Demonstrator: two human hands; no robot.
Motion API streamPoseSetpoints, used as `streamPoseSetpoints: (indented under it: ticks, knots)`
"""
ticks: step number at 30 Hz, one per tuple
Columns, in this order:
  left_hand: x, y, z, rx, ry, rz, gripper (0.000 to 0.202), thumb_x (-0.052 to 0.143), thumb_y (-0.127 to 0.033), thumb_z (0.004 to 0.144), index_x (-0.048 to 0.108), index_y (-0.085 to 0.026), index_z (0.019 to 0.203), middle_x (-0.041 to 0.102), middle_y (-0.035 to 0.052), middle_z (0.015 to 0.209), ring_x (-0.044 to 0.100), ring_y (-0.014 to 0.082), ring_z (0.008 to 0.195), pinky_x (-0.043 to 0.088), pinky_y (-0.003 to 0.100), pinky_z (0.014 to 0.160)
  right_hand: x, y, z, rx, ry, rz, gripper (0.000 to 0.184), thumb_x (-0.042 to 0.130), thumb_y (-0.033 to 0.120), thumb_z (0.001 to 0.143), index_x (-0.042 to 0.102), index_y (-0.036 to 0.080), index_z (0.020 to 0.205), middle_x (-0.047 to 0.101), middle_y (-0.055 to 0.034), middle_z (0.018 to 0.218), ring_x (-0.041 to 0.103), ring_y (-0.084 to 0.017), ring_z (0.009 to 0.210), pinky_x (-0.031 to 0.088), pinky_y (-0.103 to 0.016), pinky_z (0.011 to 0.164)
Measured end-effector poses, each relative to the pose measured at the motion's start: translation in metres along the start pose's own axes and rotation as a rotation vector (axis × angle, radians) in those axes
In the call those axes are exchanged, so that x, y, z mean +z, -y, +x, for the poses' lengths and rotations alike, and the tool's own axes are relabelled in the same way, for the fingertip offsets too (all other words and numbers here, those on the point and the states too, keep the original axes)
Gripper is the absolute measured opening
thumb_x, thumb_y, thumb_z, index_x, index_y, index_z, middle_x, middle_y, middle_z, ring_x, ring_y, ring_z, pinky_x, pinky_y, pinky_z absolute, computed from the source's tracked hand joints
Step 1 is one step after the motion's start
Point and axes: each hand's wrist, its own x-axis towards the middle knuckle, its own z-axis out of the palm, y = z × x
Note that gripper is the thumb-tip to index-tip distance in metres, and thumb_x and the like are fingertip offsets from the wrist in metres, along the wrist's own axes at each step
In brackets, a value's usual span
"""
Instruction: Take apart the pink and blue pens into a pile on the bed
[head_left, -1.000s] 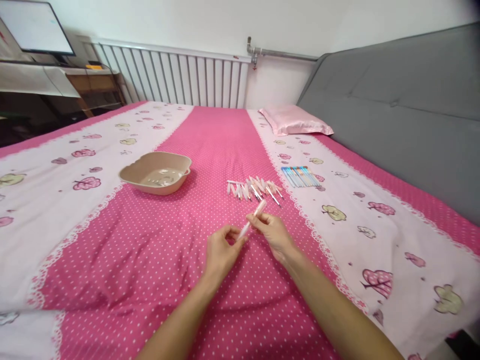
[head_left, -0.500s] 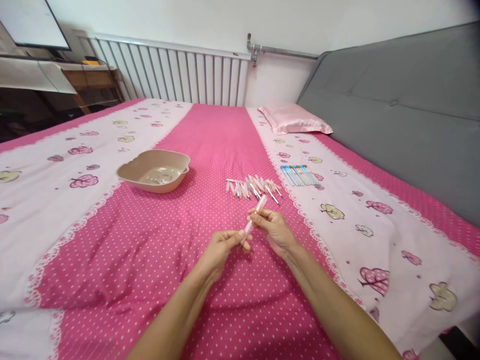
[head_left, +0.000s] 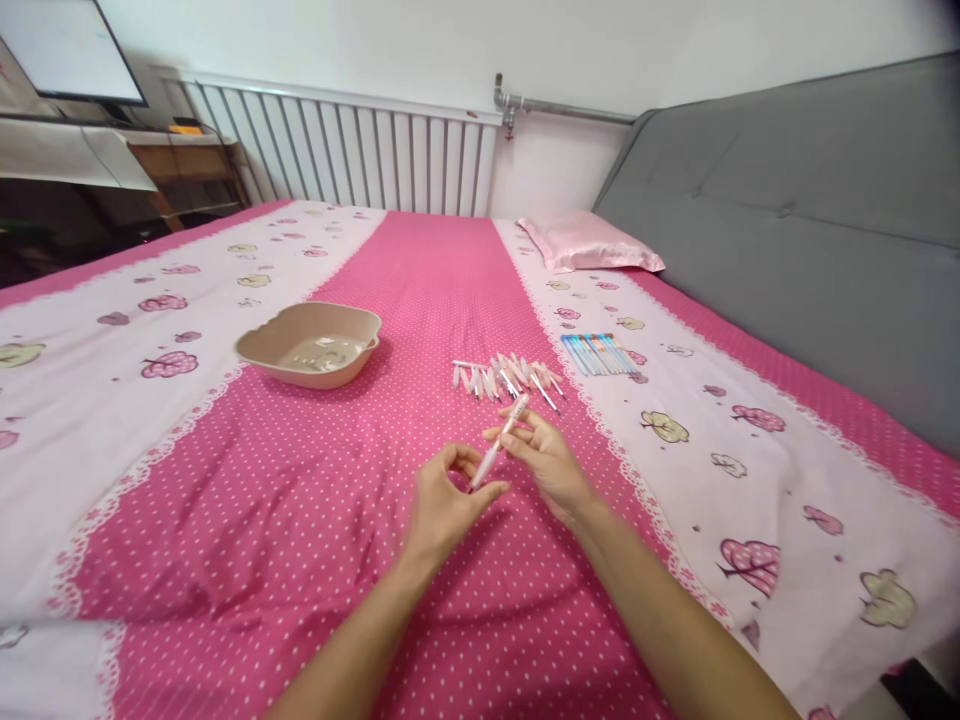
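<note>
A slim pink-and-white pen [head_left: 487,464] slants above the bedspread, its upper end leaning to the right. My right hand [head_left: 550,460] pinches it around the middle between thumb and fingers. At the lower end, my left hand [head_left: 448,500] is open, with its thumb stretched out and its fingers curved apart around the tip; it does not appear to grip the pen. Just beyond my hands lies a loose pile of pink and white pens [head_left: 510,377], some with dark tips. To their right, several blue-toned pens [head_left: 598,354] lie side by side in a row.
A beige plastic basin [head_left: 311,345] stands on the pink dotted bedspread [head_left: 300,520] to the left. A pink pillow [head_left: 589,240] rests near the grey headboard [head_left: 795,190]. The white radiator [head_left: 360,150] lines the far wall, and a monitor [head_left: 71,50] stands at the upper left.
My left hand has loosened from the pen's lower end and spread its thumb and fingers. My right hand keeps hold of the pen, which has hardly moved.
</note>
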Motion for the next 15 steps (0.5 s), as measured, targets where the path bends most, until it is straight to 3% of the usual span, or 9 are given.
streamPoseSetpoints:
  ticks: [3, 7, 9, 12, 15]
  knots:
    - [0.0011, 0.0000, -0.0003, -0.030, -0.001, -0.027, 0.024, 0.068, -0.038, 0.065, 0.062, -0.015, 0.071, 0.061, 0.0020, 0.064, 0.053, 0.0128, 0.058, 0.041, 0.026, 0.058, 0.0014, 0.0008, -0.0017, -0.028, 0.019, -0.035, 0.034, 0.066, 0.026, 0.072, 0.052, 0.022, 0.103, 0.070, -0.0019, 0.083, 0.060, -0.015, 0.080, 0.039, -0.033, 0.084]
    - [0.0000, 0.0040, 0.0015, -0.233, 0.244, -0.299, 0.036, 0.054, -0.047, 0.076, 0.064, -0.014, 0.067, 0.062, 0.0039, 0.059, 0.055, 0.0131, 0.056, 0.043, 0.027, 0.062, -0.0007, 0.0029, -0.0015, -0.033, 0.009, -0.045, 0.037, 0.064, 0.027, 0.073, 0.052, 0.021, 0.107, 0.069, -0.0030, 0.087, 0.058, -0.015, 0.081, 0.040, -0.030, 0.078]
    - [-0.0005, 0.0055, 0.0022, -0.300, 0.310, -0.385, 0.043, 0.046, -0.050, 0.080, 0.065, -0.014, 0.065, 0.063, 0.0055, 0.059, 0.058, 0.0147, 0.059, 0.044, 0.029, 0.068, -0.0019, 0.0031, -0.0008, -0.027, -0.005, -0.037, 0.038, 0.063, 0.028, 0.073, 0.052, 0.021, 0.109, 0.068, -0.0032, 0.088, 0.057, -0.015, 0.081, 0.039, -0.028, 0.074]
    - [-0.0006, 0.0044, 0.0027, -0.272, 0.209, -0.328, 0.045, 0.046, -0.052, 0.079, 0.064, -0.014, 0.066, 0.062, 0.0055, 0.061, 0.057, 0.0149, 0.060, 0.044, 0.029, 0.067, -0.0030, 0.0018, 0.0003, -0.030, -0.019, -0.027, 0.040, 0.064, 0.029, 0.073, 0.052, 0.021, 0.111, 0.068, -0.0034, 0.088, 0.056, -0.015, 0.078, 0.039, -0.027, 0.070]
    - [-0.0002, 0.0012, 0.0027, -0.128, 0.064, -0.200, 0.032, 0.067, -0.044, 0.066, 0.063, -0.014, 0.077, 0.062, 0.0035, 0.068, 0.055, 0.0142, 0.062, 0.043, 0.027, 0.062, -0.0035, -0.0002, 0.0010, -0.045, -0.018, -0.005, 0.040, 0.064, 0.028, 0.073, 0.052, 0.021, 0.110, 0.068, -0.0028, 0.088, 0.056, -0.014, 0.078, 0.039, -0.026, 0.071]
